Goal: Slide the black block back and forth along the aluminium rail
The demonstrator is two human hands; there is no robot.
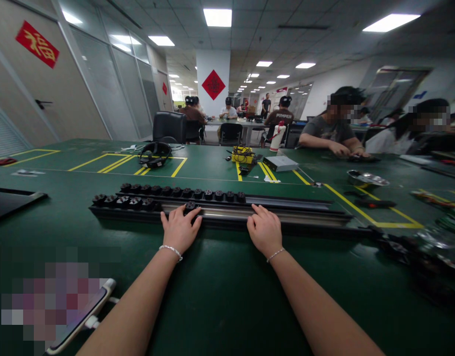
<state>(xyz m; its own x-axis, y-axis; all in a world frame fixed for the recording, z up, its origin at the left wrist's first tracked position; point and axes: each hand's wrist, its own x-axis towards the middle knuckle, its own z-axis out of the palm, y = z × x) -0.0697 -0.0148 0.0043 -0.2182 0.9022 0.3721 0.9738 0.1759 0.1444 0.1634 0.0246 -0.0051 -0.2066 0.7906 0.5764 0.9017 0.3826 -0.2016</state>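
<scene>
Two long black rails lie one behind the other across the table in front of me. Along the left part of the near rail (305, 217) sit several round-topped black socket modules (122, 201). My left hand (180, 231) has its thumb and fingers around a single socket module (191, 204) in the near rail, right of that group. Farther right, my right hand (265, 231) grips the near rail's front edge, with its fingers over the top. On the far rail (290, 201) stands a longer row of similar modules (176, 191), left of a bare stretch.
A phone (82, 316) with a cable lies at front left, and a black tray (16, 202) at left. Dark parts (401, 247) lie at right. Behind the rails are a headset (154, 154), a yellow box with wires (243, 154) and a metal bowl (367, 178). Co-workers sit beyond.
</scene>
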